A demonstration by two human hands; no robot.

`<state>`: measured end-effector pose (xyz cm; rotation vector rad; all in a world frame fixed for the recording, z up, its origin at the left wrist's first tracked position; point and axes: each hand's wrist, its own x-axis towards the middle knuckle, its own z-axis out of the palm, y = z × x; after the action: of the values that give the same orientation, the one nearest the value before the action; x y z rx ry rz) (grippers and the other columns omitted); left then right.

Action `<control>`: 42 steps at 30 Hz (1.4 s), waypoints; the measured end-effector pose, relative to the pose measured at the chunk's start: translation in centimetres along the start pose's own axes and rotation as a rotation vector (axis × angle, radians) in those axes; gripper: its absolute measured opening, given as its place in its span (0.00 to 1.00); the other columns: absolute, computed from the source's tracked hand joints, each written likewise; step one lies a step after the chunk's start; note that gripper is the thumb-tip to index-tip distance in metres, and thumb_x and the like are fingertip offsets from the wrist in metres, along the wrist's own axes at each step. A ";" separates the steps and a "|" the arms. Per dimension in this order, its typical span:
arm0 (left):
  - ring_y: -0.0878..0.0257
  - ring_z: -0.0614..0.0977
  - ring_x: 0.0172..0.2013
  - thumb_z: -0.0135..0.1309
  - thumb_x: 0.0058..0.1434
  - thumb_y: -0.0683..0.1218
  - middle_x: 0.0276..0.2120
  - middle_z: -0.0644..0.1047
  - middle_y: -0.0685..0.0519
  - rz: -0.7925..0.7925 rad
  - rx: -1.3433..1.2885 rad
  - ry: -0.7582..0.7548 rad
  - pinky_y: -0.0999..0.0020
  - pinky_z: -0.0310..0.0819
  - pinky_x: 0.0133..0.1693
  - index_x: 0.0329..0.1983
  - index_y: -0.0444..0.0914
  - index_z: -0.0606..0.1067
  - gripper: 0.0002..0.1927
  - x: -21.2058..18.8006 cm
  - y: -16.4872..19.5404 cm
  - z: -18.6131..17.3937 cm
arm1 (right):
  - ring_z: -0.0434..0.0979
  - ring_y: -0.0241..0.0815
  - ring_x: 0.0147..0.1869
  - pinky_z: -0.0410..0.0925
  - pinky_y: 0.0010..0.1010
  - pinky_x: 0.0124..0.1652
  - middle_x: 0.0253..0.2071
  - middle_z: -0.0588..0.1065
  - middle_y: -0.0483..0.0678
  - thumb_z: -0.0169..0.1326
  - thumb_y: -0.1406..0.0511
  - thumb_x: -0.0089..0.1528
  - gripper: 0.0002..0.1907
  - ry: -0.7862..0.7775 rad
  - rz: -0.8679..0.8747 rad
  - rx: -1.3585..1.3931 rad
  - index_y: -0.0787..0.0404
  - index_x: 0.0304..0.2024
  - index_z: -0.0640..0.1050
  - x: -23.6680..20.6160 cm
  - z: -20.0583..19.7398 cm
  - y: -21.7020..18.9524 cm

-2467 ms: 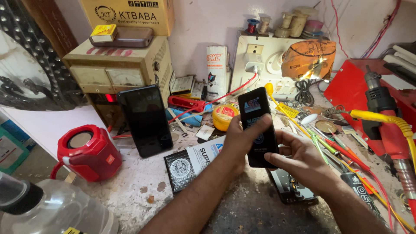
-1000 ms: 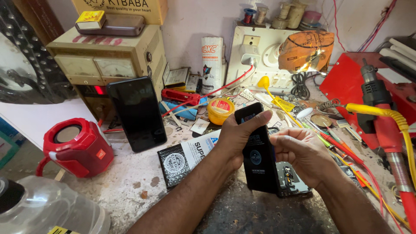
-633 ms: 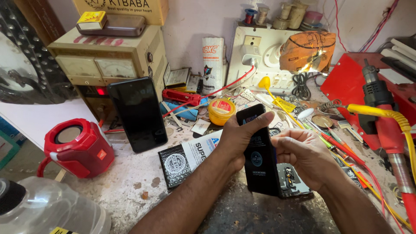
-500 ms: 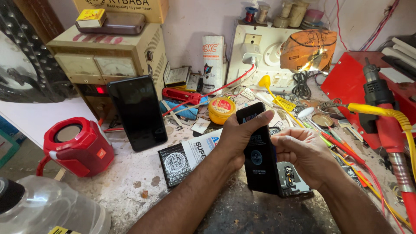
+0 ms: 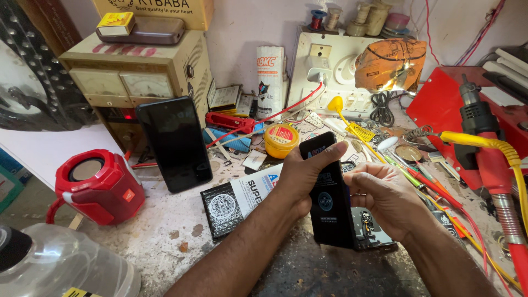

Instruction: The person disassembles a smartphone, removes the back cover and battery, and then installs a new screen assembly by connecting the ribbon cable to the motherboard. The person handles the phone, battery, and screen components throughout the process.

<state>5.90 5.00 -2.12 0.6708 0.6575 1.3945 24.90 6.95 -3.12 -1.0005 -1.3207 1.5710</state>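
Two hands, left hand [image 5: 303, 177] and right hand [image 5: 382, 195], pinch the black panel's [image 5: 330, 204] edges.

I note a red portable speaker [image 5: 98, 184] at the bench's left, with a dark phone [image 5: 174, 144] propped upright just beside it against a beige metered power supply [image 5: 140, 74]. A yellow round tin [image 5: 281, 140] sits mid-bench. A white socket board [image 5: 335, 71] stands against the wall. A red hot-air tool [image 5: 489, 159] lies at right.
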 end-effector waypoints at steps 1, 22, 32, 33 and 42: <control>0.68 0.76 0.23 0.73 0.48 0.52 0.26 0.75 0.57 0.003 -0.004 -0.004 0.72 0.75 0.25 0.39 0.39 0.76 0.22 0.0 0.0 0.0 | 0.80 0.36 0.31 0.74 0.31 0.35 0.30 0.81 0.48 0.59 0.66 0.61 0.07 -0.001 -0.004 0.001 0.64 0.32 0.80 0.0 -0.1 0.0; 0.67 0.77 0.22 0.73 0.47 0.52 0.26 0.75 0.56 -0.024 -0.019 0.012 0.70 0.77 0.24 0.36 0.39 0.75 0.21 0.4 -0.5 -0.3 | 0.81 0.35 0.33 0.75 0.33 0.34 0.31 0.81 0.47 0.59 0.66 0.62 0.06 -0.022 -0.004 0.026 0.63 0.32 0.79 0.2 -0.2 0.2; 0.68 0.75 0.22 0.73 0.48 0.51 0.25 0.74 0.58 -0.015 -0.062 0.002 0.71 0.75 0.24 0.36 0.40 0.75 0.19 0.6 -0.9 -0.4 | 0.80 0.36 0.33 0.75 0.34 0.35 0.31 0.81 0.47 0.58 0.65 0.61 0.07 -0.017 -0.012 0.017 0.61 0.30 0.77 -0.1 0.5 0.1; 0.68 0.75 0.22 0.73 0.48 0.51 0.25 0.74 0.58 -0.021 -0.047 0.005 0.71 0.75 0.23 0.36 0.40 0.75 0.19 0.6 -0.8 -0.5 | 0.80 0.35 0.34 0.75 0.34 0.35 0.31 0.81 0.46 0.58 0.65 0.62 0.07 -0.034 -0.014 0.030 0.60 0.30 0.76 -0.1 0.5 0.1; 0.68 0.75 0.24 0.73 0.48 0.51 0.27 0.74 0.57 -0.017 -0.021 0.042 0.71 0.76 0.25 0.38 0.39 0.75 0.21 0.2 -0.4 -0.3 | 0.79 0.33 0.33 0.74 0.32 0.33 0.30 0.79 0.44 0.59 0.66 0.61 0.06 0.018 0.003 0.020 0.61 0.30 0.78 -0.3 1.0 -0.1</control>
<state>5.95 5.22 -2.63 0.6199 0.6796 1.4006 24.04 6.38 -2.87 -1.0026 -1.2897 1.5708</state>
